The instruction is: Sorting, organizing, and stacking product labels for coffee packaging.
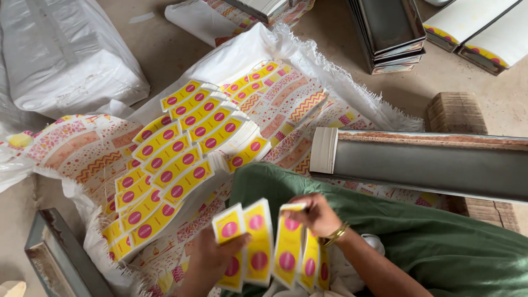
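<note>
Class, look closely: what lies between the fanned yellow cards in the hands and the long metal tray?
In the head view, green cloth over the person's lap lies between the cards and the metal tray.

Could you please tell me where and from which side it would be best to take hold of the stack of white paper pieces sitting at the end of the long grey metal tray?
Probably by its two broad faces, pinching from above. The stack of white paper pieces stands on edge at the open left end of the long grey metal tray, with its top edges exposed. The tray walls likely block a sideways approach.
</note>
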